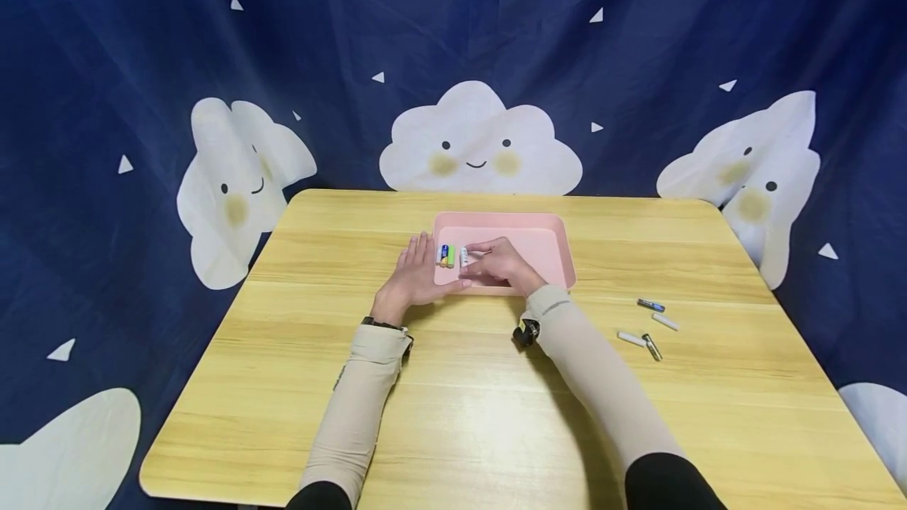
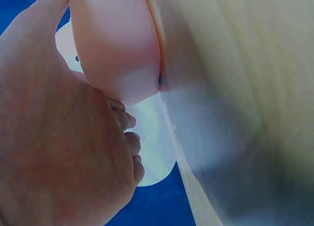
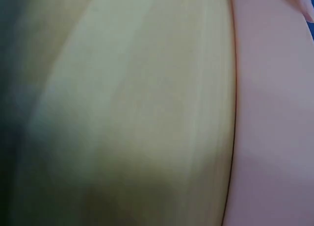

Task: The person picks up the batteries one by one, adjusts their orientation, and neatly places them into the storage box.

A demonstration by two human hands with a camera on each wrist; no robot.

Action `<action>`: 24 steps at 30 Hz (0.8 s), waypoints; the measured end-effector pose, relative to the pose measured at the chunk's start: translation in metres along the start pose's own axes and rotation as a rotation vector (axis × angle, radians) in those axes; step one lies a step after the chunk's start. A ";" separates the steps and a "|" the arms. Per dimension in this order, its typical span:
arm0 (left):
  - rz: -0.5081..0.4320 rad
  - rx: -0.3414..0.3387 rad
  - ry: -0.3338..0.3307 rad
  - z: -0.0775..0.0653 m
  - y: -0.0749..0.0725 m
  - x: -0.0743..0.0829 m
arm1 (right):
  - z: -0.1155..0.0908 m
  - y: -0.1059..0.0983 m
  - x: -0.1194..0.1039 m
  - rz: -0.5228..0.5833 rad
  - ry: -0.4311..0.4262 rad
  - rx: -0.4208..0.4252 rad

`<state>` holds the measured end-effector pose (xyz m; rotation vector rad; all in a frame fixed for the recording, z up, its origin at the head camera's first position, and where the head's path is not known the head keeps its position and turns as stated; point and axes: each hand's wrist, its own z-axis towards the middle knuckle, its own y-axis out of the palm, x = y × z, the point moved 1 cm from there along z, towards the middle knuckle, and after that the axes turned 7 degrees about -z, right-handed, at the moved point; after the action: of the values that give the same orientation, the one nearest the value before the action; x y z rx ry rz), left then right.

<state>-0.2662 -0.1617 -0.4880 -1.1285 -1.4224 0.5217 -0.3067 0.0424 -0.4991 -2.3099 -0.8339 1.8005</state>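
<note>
1. Pinching a white battery (image 1: pixel 464 256) at its two ends, the right hand (image 1: pixel 501 262) reaches into the left part of a pink tray (image 1: pixel 544 246).
2. Just left of that battery, a green battery (image 1: pixel 451 256) and a blue-and-orange battery (image 1: pixel 444 253) lie side by side in the tray, lengthwise away from the person.
3. The left hand (image 1: pixel 416 272) rests against the tray's left end, its fingers extended and its thumb along the near rim; it holds nothing.
4. Four loose batteries (image 1: pixel 664 322) lie on the counter (image 1: pixel 453 415), right of the tray and well apart from it: two white, one blue and dark, one dark and metallic.
5. Behind the counter hangs a dark blue curtain (image 1: pixel 333 46) with smiling white clouds (image 1: pixel 482 140).
</note>
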 end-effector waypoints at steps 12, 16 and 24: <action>0.009 0.021 0.012 -0.008 -0.005 0.007 | 0.005 0.012 -0.007 -0.211 -0.094 0.069; 0.017 0.018 0.020 -0.008 -0.004 0.007 | 0.004 0.013 -0.009 -0.221 -0.088 0.077; 0.019 0.014 0.017 -0.007 -0.004 0.005 | 0.007 0.015 -0.010 -0.244 -0.110 0.097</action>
<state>-0.2601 -0.1612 -0.4807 -1.1335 -1.3929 0.5339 -0.3095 0.0227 -0.4985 -1.9694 -0.9734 1.8292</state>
